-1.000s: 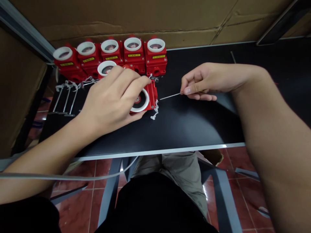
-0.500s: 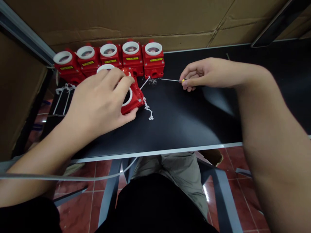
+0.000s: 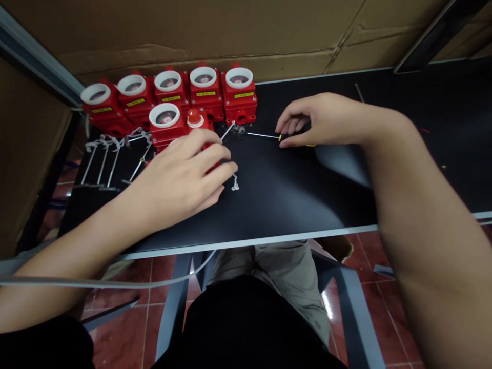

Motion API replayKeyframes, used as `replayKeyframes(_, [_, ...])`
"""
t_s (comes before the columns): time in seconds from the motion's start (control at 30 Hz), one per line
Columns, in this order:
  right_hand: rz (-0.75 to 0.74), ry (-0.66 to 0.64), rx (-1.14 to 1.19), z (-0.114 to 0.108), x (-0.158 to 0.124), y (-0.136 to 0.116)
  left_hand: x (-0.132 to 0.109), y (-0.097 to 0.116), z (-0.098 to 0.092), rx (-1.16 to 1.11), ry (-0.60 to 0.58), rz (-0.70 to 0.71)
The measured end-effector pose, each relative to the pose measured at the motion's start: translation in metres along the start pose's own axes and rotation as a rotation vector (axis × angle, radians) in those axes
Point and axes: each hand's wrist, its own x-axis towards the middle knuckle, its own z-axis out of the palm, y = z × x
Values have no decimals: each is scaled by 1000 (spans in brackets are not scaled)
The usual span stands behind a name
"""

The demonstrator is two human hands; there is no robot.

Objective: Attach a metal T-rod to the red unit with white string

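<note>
Free room on the front-centre tabletop (image 3: 284, 200); red boxes (image 3: 240, 105), a barrier behind left.

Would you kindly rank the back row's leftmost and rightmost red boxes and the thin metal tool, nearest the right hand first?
1. Thin metal tool, at the right hand
2. Rightmost red box, left of the hand
3. Leftmost red box, far left

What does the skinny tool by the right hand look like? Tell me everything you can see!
The skinny tool has a thin, straight, silvery shaft that looks like metal. There's yellow where the shaft meets the handle end, and more yellow peeks out below the thumb; the right hand hides the rest. Its shaft points left, ending beside some grey scraps. It lies low across the black tabletop. I can't tell whether the hand touches it.
</note>
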Motion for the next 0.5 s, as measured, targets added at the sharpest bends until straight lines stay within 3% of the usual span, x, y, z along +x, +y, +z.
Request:
replayKeyframes(0.13, [-2,176,-42,-4,-7,-20,1,5,3,-7,74,115])
replayKeyframes(0.3, [140,543,-199,-21,-19,-44,5,21,4,43,164,243])
replayKeyframes(0.4, [192,883,-111,-35,-23,-35,5,24,9,-19,104,241])
replayKeyframes(0.5, [270,1090,9,-50,-24,-16,4,22,16,-121,53,223])
